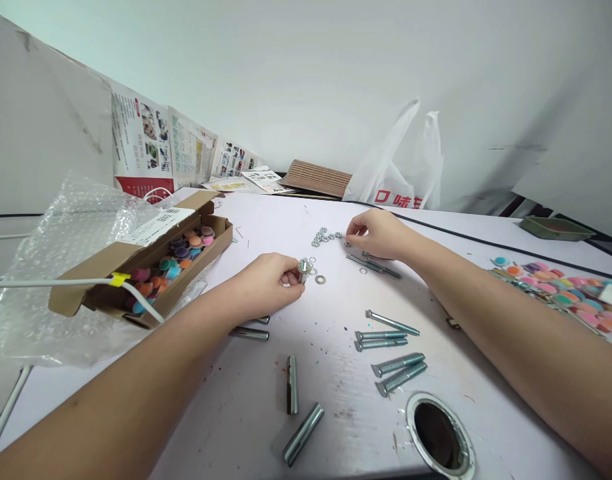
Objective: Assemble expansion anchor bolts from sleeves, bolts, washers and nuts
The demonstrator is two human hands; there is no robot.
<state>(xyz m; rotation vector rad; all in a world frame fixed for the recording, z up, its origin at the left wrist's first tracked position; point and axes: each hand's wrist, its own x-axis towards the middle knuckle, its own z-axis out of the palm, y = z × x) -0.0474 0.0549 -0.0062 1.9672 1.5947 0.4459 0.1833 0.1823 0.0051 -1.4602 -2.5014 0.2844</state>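
Observation:
My left hand is closed round a short metal sleeve, held upright just above the table. A few flat washers lie right beside it. My right hand rests further back with its fingertips pinched at the edge of a small heap of nuts; what the fingertips hold is too small to make out. Two bolts lie just under the right hand. Several more bolts lie loose nearer to me, between my forearms.
A cardboard box of coloured caps sits on bubble wrap at left, with a white cable across it. Metal sleeves lie near a cable hole in the white table. Coloured discs lie at right; a plastic bag stands behind.

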